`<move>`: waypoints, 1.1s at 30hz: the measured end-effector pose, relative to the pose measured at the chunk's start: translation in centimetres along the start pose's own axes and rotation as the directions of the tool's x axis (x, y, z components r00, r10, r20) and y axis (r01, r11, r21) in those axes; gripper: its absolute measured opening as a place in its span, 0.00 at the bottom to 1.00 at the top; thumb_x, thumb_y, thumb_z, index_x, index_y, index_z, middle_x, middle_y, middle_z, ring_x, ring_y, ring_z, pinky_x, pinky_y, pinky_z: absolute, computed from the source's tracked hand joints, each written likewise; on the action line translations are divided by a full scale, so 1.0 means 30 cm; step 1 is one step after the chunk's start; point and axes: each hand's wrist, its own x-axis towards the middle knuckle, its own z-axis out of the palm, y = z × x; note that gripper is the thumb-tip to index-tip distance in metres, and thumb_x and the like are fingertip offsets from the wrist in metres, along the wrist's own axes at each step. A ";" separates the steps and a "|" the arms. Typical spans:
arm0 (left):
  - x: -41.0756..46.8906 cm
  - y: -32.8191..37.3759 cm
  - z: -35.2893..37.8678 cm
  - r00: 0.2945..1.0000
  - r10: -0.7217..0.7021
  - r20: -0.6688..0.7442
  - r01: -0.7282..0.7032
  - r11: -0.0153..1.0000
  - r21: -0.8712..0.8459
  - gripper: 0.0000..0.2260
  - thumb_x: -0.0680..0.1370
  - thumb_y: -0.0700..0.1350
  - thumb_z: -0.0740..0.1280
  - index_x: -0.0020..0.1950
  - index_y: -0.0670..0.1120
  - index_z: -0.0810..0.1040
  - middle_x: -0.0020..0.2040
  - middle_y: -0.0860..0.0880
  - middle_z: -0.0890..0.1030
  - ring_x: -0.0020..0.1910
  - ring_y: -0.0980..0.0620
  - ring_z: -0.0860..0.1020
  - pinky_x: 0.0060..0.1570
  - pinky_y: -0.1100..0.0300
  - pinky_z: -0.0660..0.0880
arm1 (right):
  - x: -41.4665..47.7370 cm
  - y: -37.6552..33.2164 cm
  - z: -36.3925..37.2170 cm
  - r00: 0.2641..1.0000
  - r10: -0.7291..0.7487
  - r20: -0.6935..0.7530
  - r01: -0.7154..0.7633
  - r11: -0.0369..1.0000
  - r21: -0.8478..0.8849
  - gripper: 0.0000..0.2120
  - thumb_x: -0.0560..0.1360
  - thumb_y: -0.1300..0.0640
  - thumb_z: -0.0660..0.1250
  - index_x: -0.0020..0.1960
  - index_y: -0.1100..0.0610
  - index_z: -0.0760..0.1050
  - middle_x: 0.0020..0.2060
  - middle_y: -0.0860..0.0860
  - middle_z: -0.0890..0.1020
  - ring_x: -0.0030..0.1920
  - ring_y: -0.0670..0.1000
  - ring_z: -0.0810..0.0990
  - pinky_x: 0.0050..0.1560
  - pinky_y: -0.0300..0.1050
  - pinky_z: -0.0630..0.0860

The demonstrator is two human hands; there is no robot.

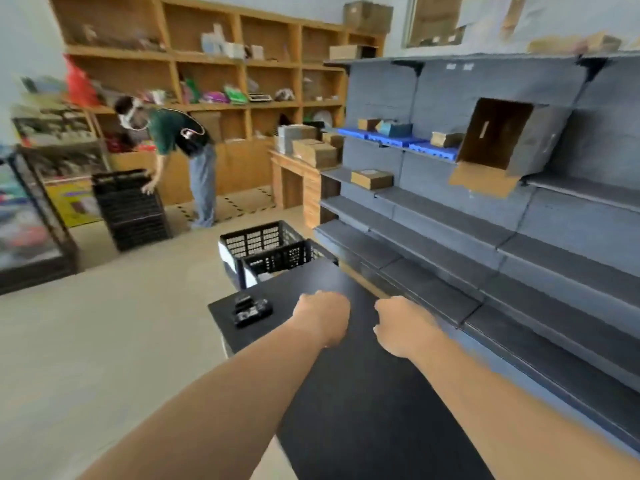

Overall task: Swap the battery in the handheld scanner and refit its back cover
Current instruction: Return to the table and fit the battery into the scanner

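Observation:
A black handheld scanner (251, 309) lies on the far left corner of a black table (363, 393), with small dark parts beside it that blur together. My left hand (323, 317) hovers over the table just right of the scanner, fingers curled under, nothing visible in it. My right hand (403, 327) is a little further right, also curled and apparently empty. Neither hand touches the scanner. The frame is motion-blurred.
Black plastic crates (266, 249) stand on the floor beyond the table's far end. Grey metal shelving (485, 237) runs along the right, holding cardboard boxes (495, 140). A person (180, 147) bends over a stack of crates (128, 209) at the back left, before wooden shelves (207, 64).

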 end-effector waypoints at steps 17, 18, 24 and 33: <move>-0.306 -1.484 0.284 0.789 -0.611 0.065 0.613 0.790 -0.018 0.08 0.79 0.38 0.60 0.55 0.43 0.77 0.55 0.43 0.79 0.54 0.41 0.79 0.44 0.52 0.72 | 0.645 -1.534 0.024 0.785 -0.617 0.054 0.618 0.786 -0.007 0.10 0.75 0.62 0.60 0.53 0.59 0.77 0.52 0.58 0.81 0.51 0.60 0.81 0.42 0.46 0.73; -0.303 -1.523 0.295 0.780 -0.622 0.071 0.625 0.781 -0.023 0.08 0.79 0.39 0.60 0.56 0.43 0.77 0.55 0.43 0.79 0.54 0.41 0.78 0.45 0.52 0.72 | 0.672 -1.572 0.028 0.780 -0.622 0.060 0.624 0.781 -0.012 0.10 0.75 0.62 0.60 0.54 0.59 0.77 0.52 0.58 0.81 0.51 0.60 0.81 0.42 0.46 0.72; -0.217 -1.750 0.373 0.730 -0.672 0.127 0.680 0.733 -0.030 0.08 0.79 0.38 0.60 0.55 0.44 0.76 0.55 0.44 0.80 0.55 0.42 0.78 0.45 0.52 0.72 | 0.884 -1.756 0.060 0.761 -0.641 0.102 0.644 0.765 -0.006 0.10 0.75 0.63 0.61 0.54 0.58 0.75 0.54 0.57 0.81 0.53 0.61 0.81 0.47 0.47 0.75; 0.171 -2.124 0.374 0.747 -0.651 0.135 0.659 0.752 -0.016 0.08 0.80 0.39 0.60 0.57 0.44 0.76 0.56 0.44 0.79 0.55 0.42 0.78 0.48 0.51 0.74 | 1.405 -1.935 0.075 0.745 -0.659 0.105 0.662 0.749 0.005 0.11 0.75 0.65 0.59 0.55 0.57 0.73 0.54 0.56 0.80 0.53 0.60 0.80 0.44 0.47 0.73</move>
